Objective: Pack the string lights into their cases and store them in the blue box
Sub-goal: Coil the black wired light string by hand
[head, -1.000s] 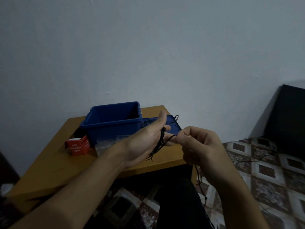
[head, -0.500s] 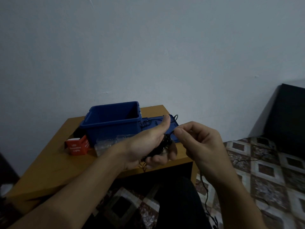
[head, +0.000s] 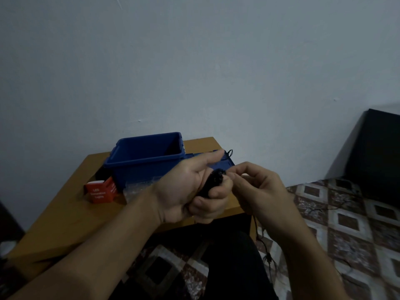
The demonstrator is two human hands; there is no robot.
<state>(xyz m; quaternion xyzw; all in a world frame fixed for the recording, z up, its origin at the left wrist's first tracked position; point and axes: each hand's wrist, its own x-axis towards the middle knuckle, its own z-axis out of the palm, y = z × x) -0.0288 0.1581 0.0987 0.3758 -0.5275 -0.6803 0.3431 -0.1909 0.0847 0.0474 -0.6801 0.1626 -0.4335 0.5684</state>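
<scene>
My left hand (head: 192, 191) grips a coiled bundle of black string lights (head: 213, 182) in front of the table's near edge, fingers curled round it. Just to its right, my right hand (head: 257, 191) pinches the loose wire by the top of the bundle. The rest of the wire (head: 265, 247) hangs from that hand down to the floor. The open blue box (head: 147, 163) stands on the wooden table behind my left hand, its blue lid (head: 227, 164) lying to its right. A red LED-lights case (head: 100, 192) sits left of the box.
The small wooden table (head: 71, 217) stands against a pale wall. A clear plastic wrap (head: 138, 188) lies in front of the box. More black wire (head: 320, 210) trails over the patterned floor tiles at right. A dark piece of furniture (head: 376, 152) stands at far right.
My left hand's fingers have closed round the wire loops, which were draped over an open palm a second ago. My right hand has moved in close to the bundle's top.
</scene>
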